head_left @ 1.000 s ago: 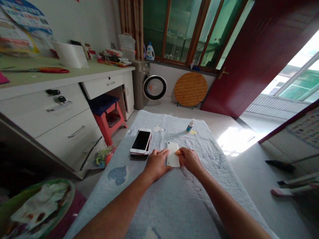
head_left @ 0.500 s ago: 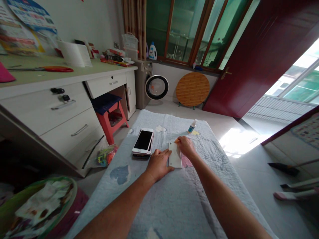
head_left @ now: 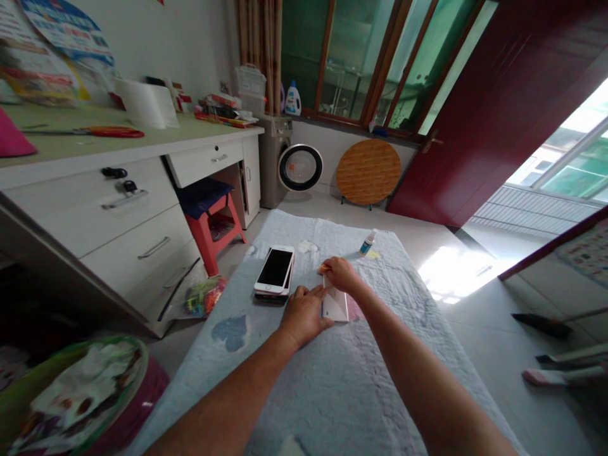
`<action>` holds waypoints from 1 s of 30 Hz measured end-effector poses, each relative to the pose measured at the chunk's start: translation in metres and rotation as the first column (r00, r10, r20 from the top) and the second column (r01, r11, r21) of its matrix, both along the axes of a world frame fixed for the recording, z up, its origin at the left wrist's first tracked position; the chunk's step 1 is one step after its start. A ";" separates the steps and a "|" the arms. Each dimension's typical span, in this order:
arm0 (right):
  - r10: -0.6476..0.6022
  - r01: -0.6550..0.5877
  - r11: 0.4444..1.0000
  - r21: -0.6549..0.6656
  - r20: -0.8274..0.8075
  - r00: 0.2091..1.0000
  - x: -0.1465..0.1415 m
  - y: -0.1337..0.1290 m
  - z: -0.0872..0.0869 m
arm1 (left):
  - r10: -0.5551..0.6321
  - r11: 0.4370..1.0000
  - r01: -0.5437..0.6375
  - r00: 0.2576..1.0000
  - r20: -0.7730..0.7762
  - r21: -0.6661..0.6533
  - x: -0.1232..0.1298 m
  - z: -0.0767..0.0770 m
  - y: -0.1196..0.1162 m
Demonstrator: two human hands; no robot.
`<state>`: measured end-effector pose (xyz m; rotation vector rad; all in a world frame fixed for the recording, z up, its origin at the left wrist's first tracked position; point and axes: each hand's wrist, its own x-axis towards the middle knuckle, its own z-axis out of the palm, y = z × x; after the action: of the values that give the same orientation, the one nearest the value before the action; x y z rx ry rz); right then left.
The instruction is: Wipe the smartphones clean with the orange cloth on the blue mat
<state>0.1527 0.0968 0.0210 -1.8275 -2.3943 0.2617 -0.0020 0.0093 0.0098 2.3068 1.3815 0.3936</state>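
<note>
A white phone (head_left: 335, 306) lies back side up on the blue cloth, its upper part covered by my right hand. My left hand (head_left: 306, 313) holds it from the left, with fingertips on its side and the thumb at the lower edge. Pinched in my right hand (head_left: 341, 275) is a small orange cloth (head_left: 323, 268), pressed at the phone's top end. Left of my hands, a white phone with a black screen (head_left: 275, 269) tops a small stack of phones. A small spray bottle (head_left: 367, 243) with a blue label stands beyond my right hand.
The patterned blue cloth (head_left: 304, 399) covers the table under my arms. A bin (head_left: 152, 380) full of waste stands at the lower left. Beyond it are a red stool (head_left: 213, 231) and a white desk (head_left: 118, 218) with drawers.
My right hand has moved left across the phone's top end with the orange cloth, from its right corner to its left. My left hand stays in place on the phone.
</note>
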 end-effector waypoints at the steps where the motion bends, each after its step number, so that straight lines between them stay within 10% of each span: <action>1: -0.002 0.002 1.000 -0.009 0.003 1.000 0.004 0.000 0.002 | 0.001 1.000 -0.001 1.000 -0.005 0.008 0.000 -0.001 0.000; 10: -0.072 0.073 0.997 -0.040 0.013 0.997 0.040 -0.006 0.010 | 0.004 1.000 -0.004 1.000 0.021 0.027 0.000 -0.002 -0.003; 30: -0.030 0.035 0.997 0.075 -0.071 0.997 0.025 -0.011 -0.005 | 0.023 0.999 -0.022 1.000 -0.013 0.034 0.002 -0.002 -0.003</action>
<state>0.1780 0.0863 0.0162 -1.7917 -2.2934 0.2244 0.0000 0.0067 0.0078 2.3268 1.4191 0.4119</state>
